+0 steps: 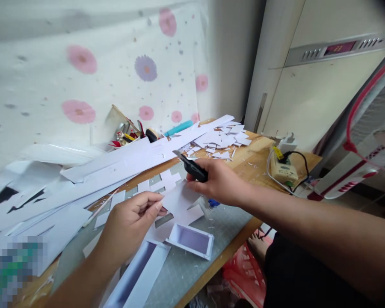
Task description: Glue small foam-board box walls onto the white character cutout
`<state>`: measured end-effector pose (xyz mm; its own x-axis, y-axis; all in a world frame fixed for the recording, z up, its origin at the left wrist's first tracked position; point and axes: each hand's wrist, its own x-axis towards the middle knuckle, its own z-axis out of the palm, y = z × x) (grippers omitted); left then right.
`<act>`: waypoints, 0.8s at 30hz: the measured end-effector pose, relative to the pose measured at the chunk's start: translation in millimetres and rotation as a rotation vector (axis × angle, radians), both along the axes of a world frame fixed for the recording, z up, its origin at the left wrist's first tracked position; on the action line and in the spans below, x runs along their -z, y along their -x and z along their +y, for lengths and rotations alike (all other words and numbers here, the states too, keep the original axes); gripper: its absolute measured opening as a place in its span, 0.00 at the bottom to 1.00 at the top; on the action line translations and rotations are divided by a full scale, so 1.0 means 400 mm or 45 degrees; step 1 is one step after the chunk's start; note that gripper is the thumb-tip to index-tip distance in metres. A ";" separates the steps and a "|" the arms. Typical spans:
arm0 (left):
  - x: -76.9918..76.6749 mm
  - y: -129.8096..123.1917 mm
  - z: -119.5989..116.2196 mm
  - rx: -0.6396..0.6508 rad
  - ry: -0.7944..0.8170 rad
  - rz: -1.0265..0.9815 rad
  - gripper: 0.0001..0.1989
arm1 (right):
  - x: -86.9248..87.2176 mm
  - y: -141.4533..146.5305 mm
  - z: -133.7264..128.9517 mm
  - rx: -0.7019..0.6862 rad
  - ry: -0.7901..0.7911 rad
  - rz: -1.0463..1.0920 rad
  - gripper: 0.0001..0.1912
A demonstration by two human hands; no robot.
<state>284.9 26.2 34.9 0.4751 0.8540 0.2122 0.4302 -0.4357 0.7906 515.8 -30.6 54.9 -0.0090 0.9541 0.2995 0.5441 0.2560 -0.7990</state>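
Observation:
Between the thumb and fingers of my left hand (137, 216) is a small flat white board piece (179, 199). My right hand (216, 182) is closed round a black utility knife (195, 169), its blade pointing up and left above the piece. The right fingers are close to the piece's upper edge; I cannot tell whether they touch it. Below lies a shallow white open box (192, 240) on the grey-green cutting mat (226, 239). A long white trough-shaped piece (147, 273) lies nearer to me, beside my left forearm. Cut white shapes (168, 182) lie behind my hands.
Long white board strips (141, 158) cover the table's left and back. Scraps (221, 139) are heaped at the back right. A power strip (284, 169) with cables stands on the right. Tools (126, 136) and a teal tube-like object (179, 128) lie against the flowered curtain.

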 end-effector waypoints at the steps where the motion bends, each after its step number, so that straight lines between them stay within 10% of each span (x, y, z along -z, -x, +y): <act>1: -0.004 0.000 -0.005 -0.005 0.086 -0.101 0.10 | -0.007 0.003 -0.002 0.018 -0.011 0.046 0.03; 11: -0.046 -0.004 -0.062 0.306 0.652 -0.940 0.15 | -0.046 0.081 -0.027 0.014 0.115 0.723 0.07; 24: -0.059 0.002 -0.115 0.532 0.681 -1.009 0.25 | -0.061 0.168 -0.098 0.228 -0.064 1.025 0.15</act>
<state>284.0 -20.0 58.6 0.6442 0.7280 0.2346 -0.4007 0.0600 0.9142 448.5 -69.9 79.1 0.3772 0.9060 0.1919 -0.1538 0.2656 -0.9517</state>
